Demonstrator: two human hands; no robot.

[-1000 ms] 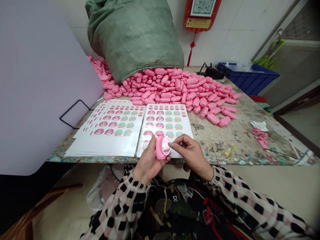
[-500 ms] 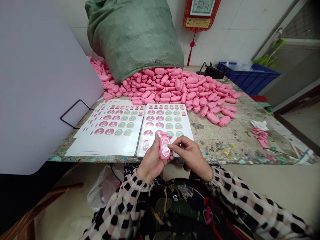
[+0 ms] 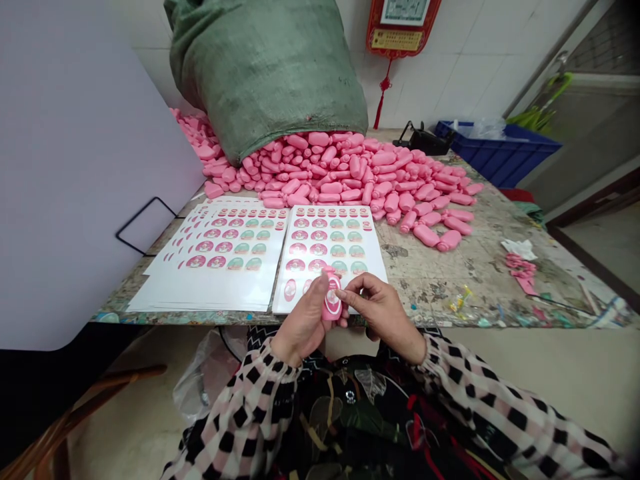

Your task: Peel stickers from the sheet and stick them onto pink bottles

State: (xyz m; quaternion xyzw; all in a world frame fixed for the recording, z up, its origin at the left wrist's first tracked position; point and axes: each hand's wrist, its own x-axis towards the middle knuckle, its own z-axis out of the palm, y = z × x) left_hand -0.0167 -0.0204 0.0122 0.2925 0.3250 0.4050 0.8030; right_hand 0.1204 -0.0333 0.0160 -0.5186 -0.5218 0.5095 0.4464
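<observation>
My left hand (image 3: pixel 303 325) is closed around a small pink plastic bottle (image 3: pixel 331 311), tilted slightly, its narrow neck pointing away from me. An oval pink-and-white sticker (image 3: pixel 333 293) lies on the bottle's front face. At the right edge of that sticker, the thumb and forefinger of my right hand (image 3: pixel 383 311) come together, touching it; its other fingers are curled under. Just beyond the bottle is a stack of label sheets (image 3: pixel 357 297) with rows of pink and green stickers. More fanned label sheets (image 3: pixel 200 291) lie to the left.
A large heap of pink bottles (image 3: pixel 340 175) spills from a green woven sack (image 3: pixel 270 73) across the back of the worn table (image 3: pixel 415 273). A grey-white panel (image 3: pixel 90 180) stands at left. Blue crate (image 3: pixel 500 157), black object (image 3: pixel 423 140) and pink scraps (image 3: pixel 523 272) are to the right.
My left hand has turned the bottle a little, so its labelled face now points more to the right. My right hand stays at the sticker's edge. The view has shifted slightly.
</observation>
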